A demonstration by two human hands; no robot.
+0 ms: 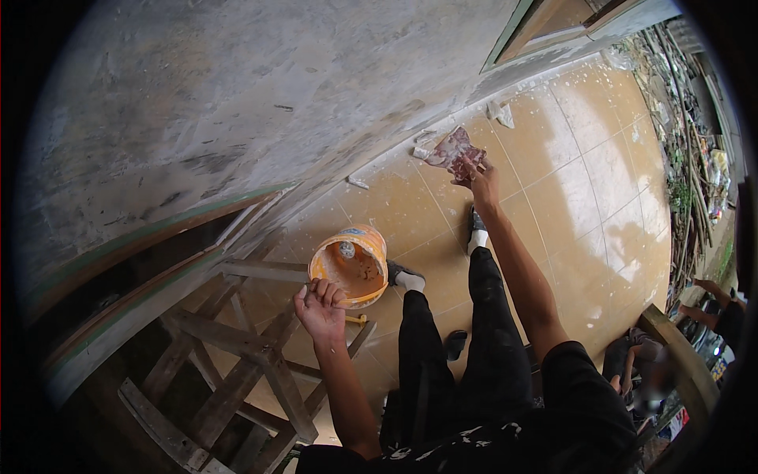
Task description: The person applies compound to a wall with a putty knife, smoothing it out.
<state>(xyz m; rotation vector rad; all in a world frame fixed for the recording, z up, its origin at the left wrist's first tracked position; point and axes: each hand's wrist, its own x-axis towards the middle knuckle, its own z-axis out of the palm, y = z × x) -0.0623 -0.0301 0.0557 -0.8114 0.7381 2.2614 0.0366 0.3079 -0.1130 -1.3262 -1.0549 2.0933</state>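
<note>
My left hand (322,310) is closed at the near rim of an orange bucket (375,246), its fingers curled over the edge. The bucket is tilted so that its brownish, smeared inside shows. A small whitish lump (347,250) is visible in it. My right arm reaches forward, and that hand (480,175) pinches a crumpled, reddish-brown sheet (454,152) smeared with white. Whether it is cloth or sandpaper I cannot tell. The sheet is held out above the tiled floor, near the foot of the wall.
A grey, patchy wall (237,87) rises ahead and to the left. Wooden trestle framing (237,340) stands at lower left. White scraps (500,114) lie on the tan tiles (568,182). Sticks (687,134) are piled at far right; another person (632,359) is at lower right.
</note>
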